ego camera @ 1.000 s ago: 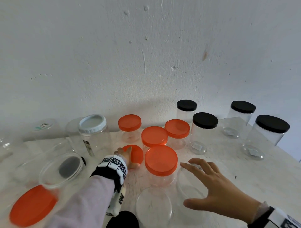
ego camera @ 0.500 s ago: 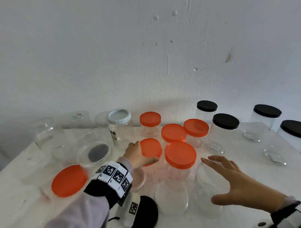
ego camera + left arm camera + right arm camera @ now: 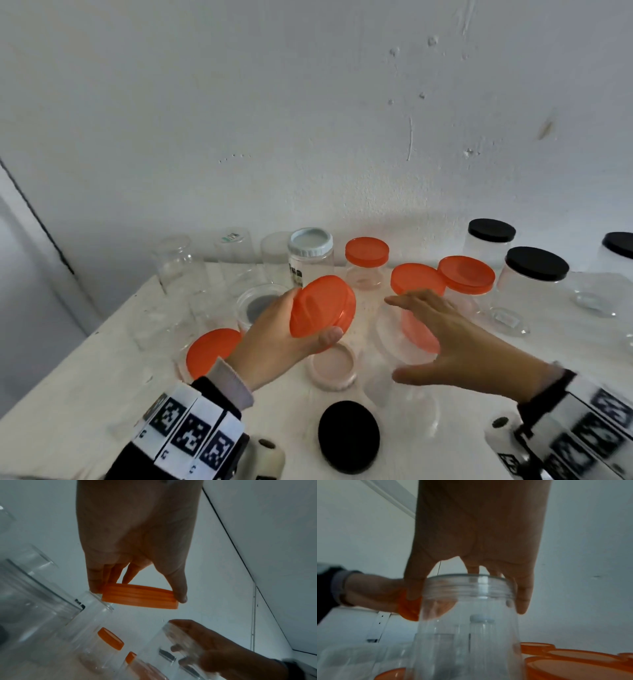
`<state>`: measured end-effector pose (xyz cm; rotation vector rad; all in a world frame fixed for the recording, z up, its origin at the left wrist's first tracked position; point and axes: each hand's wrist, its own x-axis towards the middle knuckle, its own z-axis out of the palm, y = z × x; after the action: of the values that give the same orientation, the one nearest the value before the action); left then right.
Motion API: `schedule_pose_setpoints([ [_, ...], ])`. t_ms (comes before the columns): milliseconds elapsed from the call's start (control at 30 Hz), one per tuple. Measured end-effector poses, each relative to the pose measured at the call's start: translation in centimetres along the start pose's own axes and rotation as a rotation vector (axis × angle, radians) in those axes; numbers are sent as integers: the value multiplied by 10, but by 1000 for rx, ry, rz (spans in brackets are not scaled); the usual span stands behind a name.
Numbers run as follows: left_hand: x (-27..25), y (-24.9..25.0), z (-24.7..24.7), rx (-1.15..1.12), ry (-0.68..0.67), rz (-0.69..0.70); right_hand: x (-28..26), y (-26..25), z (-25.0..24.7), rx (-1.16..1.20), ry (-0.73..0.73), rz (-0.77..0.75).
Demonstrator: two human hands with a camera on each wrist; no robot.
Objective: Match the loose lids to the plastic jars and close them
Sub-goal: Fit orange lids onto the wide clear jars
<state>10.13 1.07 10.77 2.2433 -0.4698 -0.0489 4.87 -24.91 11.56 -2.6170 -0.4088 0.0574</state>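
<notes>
My left hand (image 3: 310, 317) holds a loose orange lid (image 3: 322, 306) tilted in the air above the table, thumb on the near edge and fingers behind it. In the left wrist view the orange lid (image 3: 139, 597) sits edge-on between thumb and fingers. My right hand (image 3: 404, 339) reaches over an open clear jar (image 3: 385, 329) just right of the lid. The right wrist view shows that hand (image 3: 467, 600) gripping the clear jar (image 3: 471, 635) round its threaded neck.
Orange-lidded jars (image 3: 466, 274) and black-lidded jars (image 3: 536, 263) stand behind and right. A white-lidded jar (image 3: 310, 241) and empty clear jars (image 3: 178, 267) stand at the back left. A loose black lid (image 3: 348, 437), a pale lid (image 3: 331, 366) and another orange lid (image 3: 212, 349) lie near me.
My left hand has lifted the orange lid off the table and brought it up towards the right. My right hand has come down onto the clear jar's neck.
</notes>
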Motion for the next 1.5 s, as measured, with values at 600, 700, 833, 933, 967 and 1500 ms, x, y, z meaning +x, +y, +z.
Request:
schedule_pose_setpoints([
  [600,-67,-58,-73,35,178,-123,127,4,41,-241,120,401],
  [700,-73,-69,-86,28,226,-150,131,4,38,-247,28,427],
  [833,-77,-85,-101,18,294,-188,130,-16,41,-256,11,417],
  [933,-79,-97,-108,-17,345,-234,128,-54,56,-201,136,220],
  [967,-80,-100,-109,-33,367,-243,126,-70,64,-162,198,113],
  [1500,-114,-146,-142,-138,563,-405,150,-204,188,28,-271,-288],
])
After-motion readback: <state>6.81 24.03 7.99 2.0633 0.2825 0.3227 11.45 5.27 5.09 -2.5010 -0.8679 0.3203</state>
